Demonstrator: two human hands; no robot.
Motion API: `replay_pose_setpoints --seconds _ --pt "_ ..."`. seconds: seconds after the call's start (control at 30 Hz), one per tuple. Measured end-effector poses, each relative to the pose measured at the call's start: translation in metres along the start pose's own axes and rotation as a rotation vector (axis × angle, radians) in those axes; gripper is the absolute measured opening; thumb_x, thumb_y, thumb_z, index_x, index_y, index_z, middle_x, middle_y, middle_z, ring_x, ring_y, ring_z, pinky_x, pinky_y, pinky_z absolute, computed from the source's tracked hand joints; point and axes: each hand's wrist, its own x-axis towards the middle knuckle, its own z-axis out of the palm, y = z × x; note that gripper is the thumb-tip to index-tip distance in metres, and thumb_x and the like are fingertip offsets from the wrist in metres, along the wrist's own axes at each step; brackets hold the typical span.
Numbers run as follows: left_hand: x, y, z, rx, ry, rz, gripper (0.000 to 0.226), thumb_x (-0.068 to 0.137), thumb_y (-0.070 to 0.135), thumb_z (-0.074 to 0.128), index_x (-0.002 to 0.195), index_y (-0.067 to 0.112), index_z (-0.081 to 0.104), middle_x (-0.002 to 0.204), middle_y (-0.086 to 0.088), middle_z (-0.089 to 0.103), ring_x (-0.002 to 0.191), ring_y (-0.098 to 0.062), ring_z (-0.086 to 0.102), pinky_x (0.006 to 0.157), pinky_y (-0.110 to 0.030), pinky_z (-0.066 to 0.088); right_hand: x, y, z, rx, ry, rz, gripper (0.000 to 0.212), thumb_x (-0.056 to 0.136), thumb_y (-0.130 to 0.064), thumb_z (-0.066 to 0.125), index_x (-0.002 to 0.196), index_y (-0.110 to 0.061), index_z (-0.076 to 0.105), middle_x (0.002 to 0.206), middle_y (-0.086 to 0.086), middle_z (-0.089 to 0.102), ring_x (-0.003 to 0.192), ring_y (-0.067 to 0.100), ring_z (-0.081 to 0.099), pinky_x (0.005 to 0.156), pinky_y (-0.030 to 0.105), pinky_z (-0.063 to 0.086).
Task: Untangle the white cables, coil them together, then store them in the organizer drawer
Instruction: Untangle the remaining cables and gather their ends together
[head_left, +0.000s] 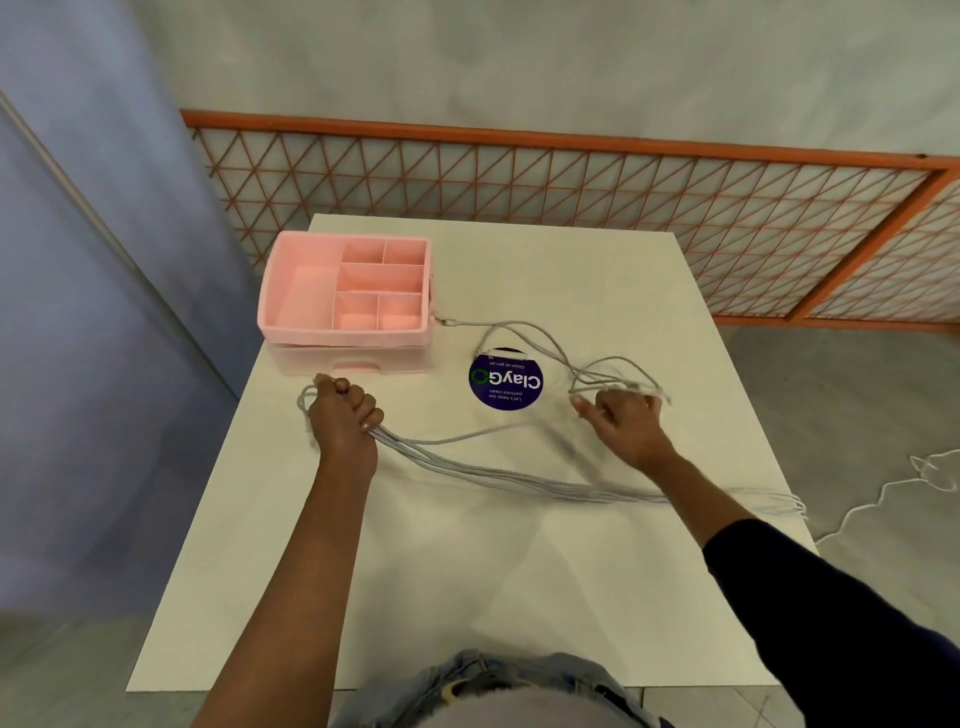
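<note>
Head view from my station: the white table (467, 597) fills most of the frame, and the pink organizer (270, 296) sits at its far left corner with the lower drawer (358, 364) pushed in. I see the white cables (519, 480) stretched in a long bundle across the tabletop to its right edge. The left hand (343, 415) is fisted tight around one looped end. The right hand (626, 421), blurred, curls its fingers through loose strands just beside a round purple sticker (506, 382).

Open passage over table (467, 597) near half, white cables (519, 480) strung mid-table, pink organizer (291, 322) blocking far-left corner
</note>
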Motion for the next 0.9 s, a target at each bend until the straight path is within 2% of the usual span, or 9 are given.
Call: replay_pose_setpoints --seconds 0.07,0.13,0.27,0.4,0.5,0.57,0.63,0.73,0.9 --pt "0.002 -0.001 -0.002 -0.012 0.012 -0.005 0.041 0.105 0.033 0.025 0.067 0.02 0.033 0.04 0.011 0.023 0.031 -0.003 0.018 0.031 -0.015 0.015 0.014 -0.004 -0.018 0.072 0.04 -0.048 0.059 0.073 -0.078 0.049 0.064 -0.02 0.041 0.07 -0.005 0.048 0.072 0.011 0.042 0.075 0.034 0.026" --pt "0.003 -0.001 -0.003 -0.017 0.02 -0.009 0.041 0.105 0.033 0.025 0.067 0.02 0.032 0.04 0.012 0.023 0.031 -0.003 0.018 0.031 -0.015 0.015 0.026 -0.009 -0.029 0.074 0.031 -0.132 0.054 0.069 -0.063 0.071 0.074 -0.018 0.041 0.076 -0.005 0.045 0.071 0.011 0.038 0.069 0.032 0.027" --pt "0.0 -0.007 0.006 0.038 0.019 -0.001 0.04 0.105 0.032 0.026 0.067 0.02 0.033 0.041 0.012 0.024 0.033 -0.003 0.017 0.032 -0.016 0.015 0.042 -0.019 -0.026 0.081 0.094 -0.272 0.035 0.083 -0.036 0.07 0.079 -0.015 0.042 0.075 -0.005 0.045 0.069 0.015 0.038 0.066 0.028 0.029" --pt "-0.003 -0.009 0.014 0.085 0.003 0.043 0.04 0.105 0.029 0.028 0.066 0.019 0.033 0.042 0.012 0.025 0.033 -0.004 0.017 0.032 -0.014 0.015 0.054 -0.05 -0.027 0.048 -0.403 -0.1 0.028 0.093 -0.038 0.057 0.08 -0.014 0.06 0.084 0.001 0.065 0.083 0.018 0.061 0.076 0.031 0.045" --pt "-0.002 -0.005 0.011 0.082 0.023 0.058 0.04 0.105 0.031 0.029 0.067 0.02 0.034 0.041 0.012 0.026 0.034 -0.004 0.018 0.033 -0.015 0.017 0.062 -0.069 -0.048 -0.234 -0.64 0.022 0.049 0.099 -0.049 0.037 0.104 -0.01 0.066 0.108 0.004 0.059 0.106 0.024 0.055 0.092 0.034 0.041" --pt "0.0 -0.003 0.008 0.067 0.038 0.057 0.039 0.105 0.031 0.029 0.067 0.02 0.034 0.041 0.012 0.026 0.034 -0.004 0.019 0.033 -0.015 0.018 0.067 -0.072 -0.063 -0.329 -0.438 0.096 0.065 0.095 -0.061 0.028 0.112 -0.008 0.062 0.119 0.011 0.057 0.113 0.029 0.051 0.096 0.042 0.043" --pt "0.001 -0.003 0.006 0.049 0.054 0.049 0.04 0.104 0.032 0.029 0.067 0.02 0.033 0.041 0.012 0.025 0.034 -0.005 0.02 0.033 -0.014 0.018 0.071 -0.071 -0.074 -0.333 -0.042 0.194 0.069 0.092 -0.066 0.032 0.118 -0.007 0.056 0.125 0.015 0.049 0.119 0.033 0.045 0.091 0.047 0.044" --pt "0.003 -0.004 0.003 0.055 0.075 0.052 0.04 0.104 0.032 0.029 0.067 0.02 0.033 0.041 0.012 0.025 0.034 -0.005 0.019 0.033 -0.014 0.017 0.075 -0.061 -0.08 -0.06 0.393 0.287 0.061 0.091 -0.06 0.044 0.112 -0.003 0.052 0.114 0.019 0.053 0.106 0.037 0.054 0.076 0.041 0.045" --pt "0.006 -0.013 -0.003 0.085 0.08 0.032 0.039 0.103 0.029 0.028 0.066 0.02 0.033 0.041 0.012 0.025 0.033 -0.004 0.018 0.034 -0.014 0.014 0.086 -0.049 -0.087 0.445 0.421 0.379 0.046 0.089 -0.052 0.057 0.102 -0.008 0.057 0.088 0.017 0.069 0.069 0.031 0.069 0.067 0.045 0.059"
